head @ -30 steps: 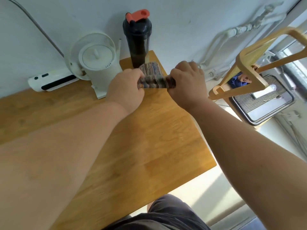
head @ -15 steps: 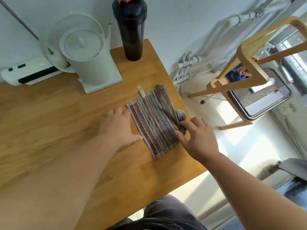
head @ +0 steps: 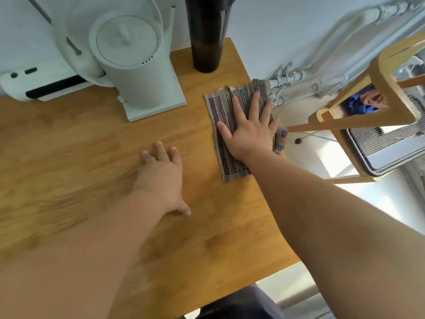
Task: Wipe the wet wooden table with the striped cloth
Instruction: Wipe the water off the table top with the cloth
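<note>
The striped cloth (head: 224, 143) lies spread flat near the right edge of the wooden table (head: 96, 157), with one corner hanging over that edge. My right hand (head: 250, 127) presses down on the cloth with its fingers spread and straight. My left hand (head: 161, 176) rests flat on the bare wood to the left of the cloth, apart from it, fingers loosely extended. I cannot make out wetness on the wood.
A white kettle (head: 133, 63) on its base stands at the back, a dark bottle (head: 207, 35) to its right against the wall, and a white power strip (head: 30, 86) at the back left. A wooden chair (head: 377, 95) stands off the table's right edge.
The cloth, held rolled between both hands a second ago, was laid and spread flat. My right hand moved onto it and presses it; my left hand slid away leftwards onto the wood.
</note>
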